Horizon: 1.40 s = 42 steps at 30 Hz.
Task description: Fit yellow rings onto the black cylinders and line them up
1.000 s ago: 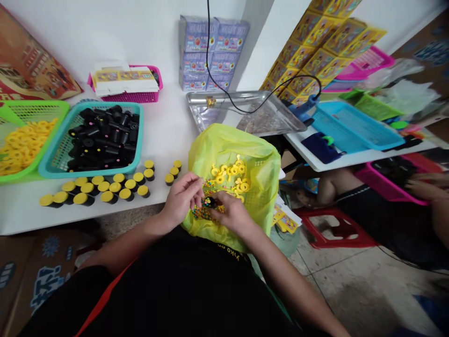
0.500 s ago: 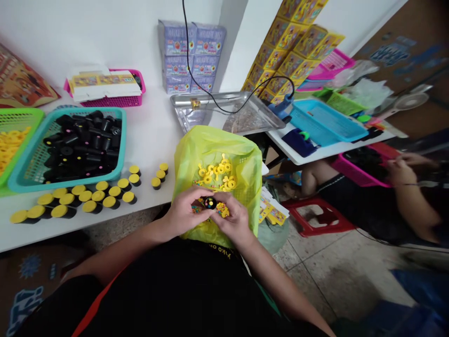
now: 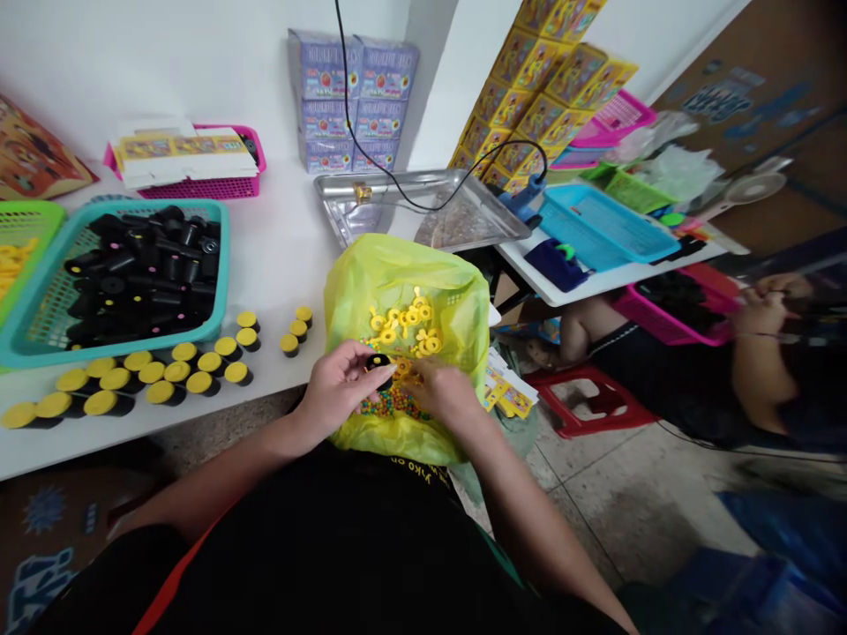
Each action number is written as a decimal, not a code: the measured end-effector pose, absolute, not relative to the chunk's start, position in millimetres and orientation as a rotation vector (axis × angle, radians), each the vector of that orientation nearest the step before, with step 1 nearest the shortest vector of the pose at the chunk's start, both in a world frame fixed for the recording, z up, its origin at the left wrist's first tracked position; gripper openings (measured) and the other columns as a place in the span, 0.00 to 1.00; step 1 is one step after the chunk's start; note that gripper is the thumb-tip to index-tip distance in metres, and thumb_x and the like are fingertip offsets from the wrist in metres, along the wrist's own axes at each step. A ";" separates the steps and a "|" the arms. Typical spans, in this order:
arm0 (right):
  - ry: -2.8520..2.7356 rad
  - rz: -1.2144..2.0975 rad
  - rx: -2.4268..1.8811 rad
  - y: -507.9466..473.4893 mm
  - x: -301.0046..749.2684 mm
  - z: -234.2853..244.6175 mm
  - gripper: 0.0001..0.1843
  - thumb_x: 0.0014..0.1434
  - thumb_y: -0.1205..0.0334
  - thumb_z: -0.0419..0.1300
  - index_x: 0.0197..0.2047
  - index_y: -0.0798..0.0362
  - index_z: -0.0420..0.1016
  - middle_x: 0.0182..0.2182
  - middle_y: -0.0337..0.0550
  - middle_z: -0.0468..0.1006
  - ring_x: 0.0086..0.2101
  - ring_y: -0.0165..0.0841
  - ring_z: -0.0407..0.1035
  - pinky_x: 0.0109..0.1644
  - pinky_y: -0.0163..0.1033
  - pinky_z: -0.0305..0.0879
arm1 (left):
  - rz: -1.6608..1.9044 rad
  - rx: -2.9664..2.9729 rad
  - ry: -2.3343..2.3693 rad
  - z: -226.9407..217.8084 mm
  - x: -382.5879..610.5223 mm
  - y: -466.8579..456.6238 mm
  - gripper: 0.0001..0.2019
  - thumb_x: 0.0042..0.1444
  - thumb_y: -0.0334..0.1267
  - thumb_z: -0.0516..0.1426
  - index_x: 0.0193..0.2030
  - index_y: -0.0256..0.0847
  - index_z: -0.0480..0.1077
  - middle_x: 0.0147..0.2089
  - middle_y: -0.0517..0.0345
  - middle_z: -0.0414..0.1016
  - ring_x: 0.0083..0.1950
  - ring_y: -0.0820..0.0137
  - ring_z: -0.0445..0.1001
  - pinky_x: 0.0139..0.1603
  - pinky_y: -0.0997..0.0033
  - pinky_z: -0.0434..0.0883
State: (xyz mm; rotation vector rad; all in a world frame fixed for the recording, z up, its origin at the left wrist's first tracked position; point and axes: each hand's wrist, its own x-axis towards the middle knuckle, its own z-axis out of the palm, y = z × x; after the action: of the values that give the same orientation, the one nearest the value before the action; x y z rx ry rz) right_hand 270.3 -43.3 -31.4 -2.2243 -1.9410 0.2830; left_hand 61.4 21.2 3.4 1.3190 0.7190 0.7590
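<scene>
My left hand [image 3: 344, 384] is closed on a small black cylinder [image 3: 379, 363], holding it upright over a basket lined with a yellow-green plastic bag [image 3: 403, 273] on my lap. My right hand [image 3: 443, 392] rests in the bag beside it, fingers curled down into the small coloured beads [image 3: 390, 406]; what it pinches is hidden. Yellow ring caps [image 3: 403, 322] lie in the bag just beyond both hands.
On the white table [image 3: 291, 247] to the left stand rows of yellow-capped black cylinders [image 3: 152, 375], a teal basket of black cylinders [image 3: 142, 265] and a green basket [image 3: 19, 247]. A metal tray [image 3: 423, 207], stacked boxes [image 3: 350, 97] and another person [image 3: 760, 353] sit beyond.
My left hand has lifted the black cylinder up and left, away from my right hand, which has dropped into the beads. The camera view shifted slightly right.
</scene>
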 end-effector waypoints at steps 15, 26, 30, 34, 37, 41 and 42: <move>-1.588 0.348 -2.112 -48.2 267.7 -34.0 0.05 0.59 0.61 0.56 0.32 0.51 0.68 0.27 0.43 0.74 0.27 0.35 0.67 0.33 0.39 0.62 | 0.842 1.496 0.638 -3.5 64.6 18.4 0.14 0.54 0.41 0.67 0.44 0.40 0.73 0.35 0.58 0.75 0.36 0.70 0.75 0.31 0.73 0.73; -0.710 1.313 -1.364 -52.6 231.0 7.3 0.14 0.46 0.53 0.68 0.25 0.51 0.70 0.16 0.35 0.73 0.13 0.26 0.58 0.16 0.32 0.49 | 0.774 1.785 0.694 -10.4 68.0 17.1 0.14 0.50 0.44 0.71 0.39 0.40 0.75 0.33 0.58 0.77 0.31 0.71 0.71 0.31 0.72 0.67; -0.822 1.160 -1.432 -50.1 226.5 1.3 0.17 0.49 0.50 0.68 0.24 0.50 0.68 0.15 0.32 0.68 0.14 0.25 0.57 0.17 0.32 0.49 | 0.762 1.795 0.707 -13.5 69.2 17.5 0.14 0.50 0.44 0.70 0.36 0.39 0.74 0.32 0.59 0.76 0.31 0.71 0.69 0.31 0.72 0.65; -0.857 1.027 -1.456 -49.1 223.9 -1.9 0.17 0.50 0.47 0.69 0.26 0.50 0.70 0.17 0.30 0.65 0.17 0.25 0.56 0.20 0.33 0.51 | 0.779 1.774 0.728 -13.9 69.4 18.1 0.15 0.50 0.46 0.70 0.36 0.40 0.74 0.33 0.58 0.76 0.31 0.71 0.69 0.31 0.71 0.65; -0.810 1.058 -1.420 -48.5 220.0 -1.4 0.18 0.48 0.46 0.71 0.27 0.51 0.72 0.18 0.31 0.66 0.18 0.25 0.56 0.20 0.33 0.51 | 0.786 1.761 0.752 -12.5 69.6 17.5 0.16 0.49 0.46 0.70 0.35 0.40 0.72 0.32 0.59 0.74 0.30 0.71 0.67 0.30 0.72 0.63; -0.691 1.090 -1.380 -47.7 214.0 -3.6 0.19 0.43 0.48 0.73 0.25 0.51 0.71 0.18 0.32 0.67 0.18 0.25 0.54 0.20 0.33 0.50 | 0.810 1.760 0.778 -12.2 70.6 16.5 0.16 0.48 0.45 0.71 0.32 0.40 0.70 0.29 0.62 0.70 0.29 0.73 0.64 0.28 0.73 0.61; -0.673 1.071 -1.377 -47.5 212.9 -4.9 0.19 0.43 0.49 0.74 0.25 0.51 0.70 0.18 0.32 0.67 0.18 0.25 0.54 0.21 0.33 0.51 | 0.820 1.761 0.780 -12.7 70.8 16.3 0.16 0.48 0.45 0.71 0.32 0.40 0.70 0.29 0.62 0.70 0.28 0.73 0.64 0.27 0.74 0.60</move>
State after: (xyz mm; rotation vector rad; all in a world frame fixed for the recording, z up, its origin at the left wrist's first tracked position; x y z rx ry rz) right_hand 212.9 -47.5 -4.9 -1.3766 -0.6734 1.0713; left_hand 70.8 16.3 -12.7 1.7606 0.7802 0.8204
